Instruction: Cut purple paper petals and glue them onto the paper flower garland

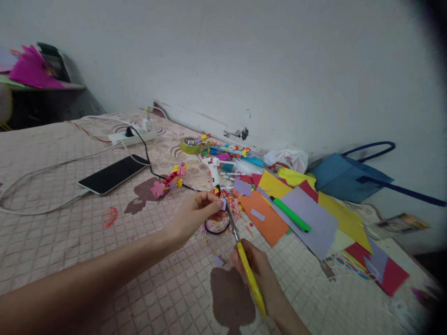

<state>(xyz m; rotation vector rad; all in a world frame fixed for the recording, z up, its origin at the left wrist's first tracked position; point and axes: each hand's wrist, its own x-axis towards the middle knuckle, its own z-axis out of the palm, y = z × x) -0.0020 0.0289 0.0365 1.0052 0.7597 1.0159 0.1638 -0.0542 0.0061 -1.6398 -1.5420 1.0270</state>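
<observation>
Pinched in my left hand [206,207] is a small piece of lilac paper [223,203]. My right hand [256,265] grips a pair of scissors [247,267] with yellow handles, its metal blades pointing away from me and reaching up beside the lilac piece. Whether the blades touch the paper I cannot tell. Below them lie paper shreds [234,204] in pink, yellow and orange. A white glue gun [213,172] with a black cord rests just beyond my left hand. One lilac scrap [219,261] lies on the patterned cloth near my right hand.
Coloured paper sheets [310,223] with a green marker [289,214] spread to the right, before a blue bag [349,177]. A phone [113,174] charges at left near a white power strip [132,137]. A decorated pink-and-red piece [170,179] and green tape roll [190,145] lie farther back.
</observation>
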